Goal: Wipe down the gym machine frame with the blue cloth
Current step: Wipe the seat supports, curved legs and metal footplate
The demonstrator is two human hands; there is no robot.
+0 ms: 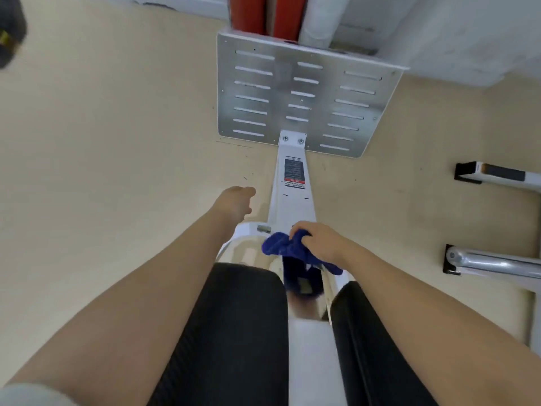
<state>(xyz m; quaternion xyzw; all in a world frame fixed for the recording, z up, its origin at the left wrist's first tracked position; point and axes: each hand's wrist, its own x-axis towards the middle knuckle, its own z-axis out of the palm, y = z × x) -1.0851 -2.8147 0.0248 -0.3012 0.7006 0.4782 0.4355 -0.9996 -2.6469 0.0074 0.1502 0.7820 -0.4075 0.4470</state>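
Two hands reach out: our right hand [317,240] bunches the cloth [288,246] in curled fingers against the frame [292,206], our left hand [237,202] relaxed, empty. Beyond our fingers, most of the frame seems unwiped.

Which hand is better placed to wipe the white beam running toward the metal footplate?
Right. The right hand already grips the blue cloth on the white beam. The left hand holds nothing, beside the beam.
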